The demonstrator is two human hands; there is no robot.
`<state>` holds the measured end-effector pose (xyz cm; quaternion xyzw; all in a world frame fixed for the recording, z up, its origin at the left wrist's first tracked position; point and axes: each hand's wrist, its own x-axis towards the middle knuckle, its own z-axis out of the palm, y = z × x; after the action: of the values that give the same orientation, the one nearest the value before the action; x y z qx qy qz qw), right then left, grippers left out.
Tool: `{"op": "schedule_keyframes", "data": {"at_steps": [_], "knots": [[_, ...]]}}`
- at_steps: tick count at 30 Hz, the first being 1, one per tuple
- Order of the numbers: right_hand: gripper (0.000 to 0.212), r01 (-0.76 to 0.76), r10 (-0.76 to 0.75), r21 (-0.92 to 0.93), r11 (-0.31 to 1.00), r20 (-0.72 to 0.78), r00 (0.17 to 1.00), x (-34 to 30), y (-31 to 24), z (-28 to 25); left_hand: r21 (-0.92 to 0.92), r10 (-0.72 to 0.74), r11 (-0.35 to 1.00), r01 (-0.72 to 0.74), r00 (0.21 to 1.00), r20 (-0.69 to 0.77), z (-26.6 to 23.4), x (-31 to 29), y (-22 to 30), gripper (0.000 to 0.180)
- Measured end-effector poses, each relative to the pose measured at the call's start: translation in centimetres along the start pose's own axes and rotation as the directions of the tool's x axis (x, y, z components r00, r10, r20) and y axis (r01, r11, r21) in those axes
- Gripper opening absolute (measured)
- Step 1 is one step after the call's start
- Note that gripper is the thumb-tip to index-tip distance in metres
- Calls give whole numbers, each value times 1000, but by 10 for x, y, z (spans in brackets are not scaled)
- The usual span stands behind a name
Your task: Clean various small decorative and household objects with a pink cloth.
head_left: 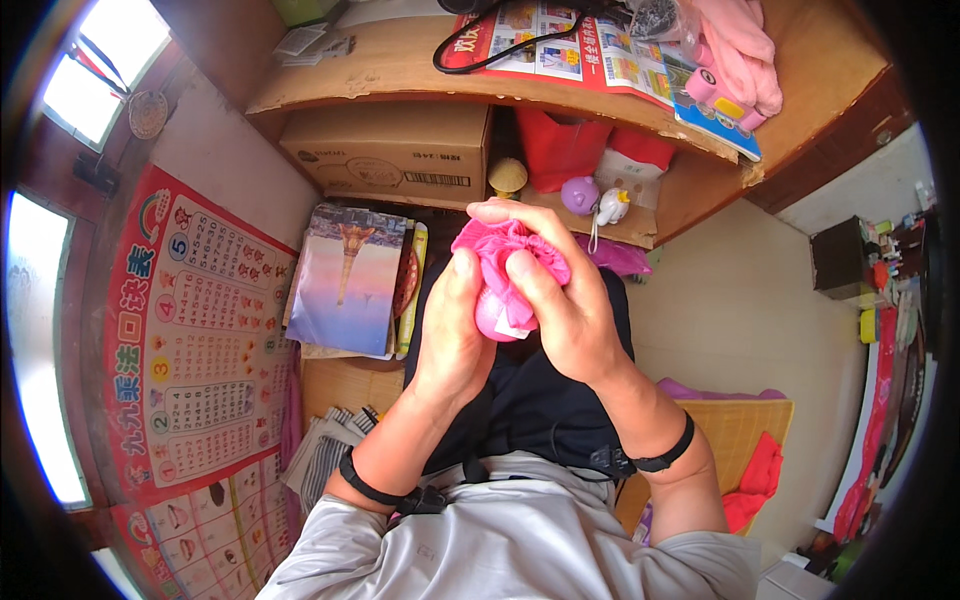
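Observation:
A bright pink bunched cloth (497,262), gathered at the top with a smooth rounded lower part and a small white tag, is held up over my lap. My left hand (450,325) is cupped around its left side, with the thumb pressed against the folds. From the other side my right hand (575,315) wraps it, thumb on the front and fingers over the back. The cloth's far side and whatever may be inside it are hidden by my hands.
Ahead stands a wooden shelf (400,92) with leaflets and pink fabric (740,50) on top. Below are a cardboard box (385,150), a purple toy (579,195) and a red bag (560,148). Stacked books (345,285) lie left, beside a wall chart (205,340). A yellow mat (735,430) is at right.

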<state>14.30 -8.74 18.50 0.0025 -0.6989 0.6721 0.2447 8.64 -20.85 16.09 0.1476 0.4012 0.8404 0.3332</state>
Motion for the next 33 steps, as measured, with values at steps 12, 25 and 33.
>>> {"op": "schedule_keyframes", "data": {"at_steps": [12,25,33], "knots": [[38,354,-363,-473,807,75,929,-6,10,0,-100,-129,988,115,981,-146,-14,7,6,47],[40,-22,219,662,749,-216,952,5,-15,-37,134,-123,979,155,967,-222,-29,15,-3,35],[64,201,-156,-418,886,139,978,-5,-2,-24,-329,-153,935,131,987,-43,-28,9,-17,51]]}}
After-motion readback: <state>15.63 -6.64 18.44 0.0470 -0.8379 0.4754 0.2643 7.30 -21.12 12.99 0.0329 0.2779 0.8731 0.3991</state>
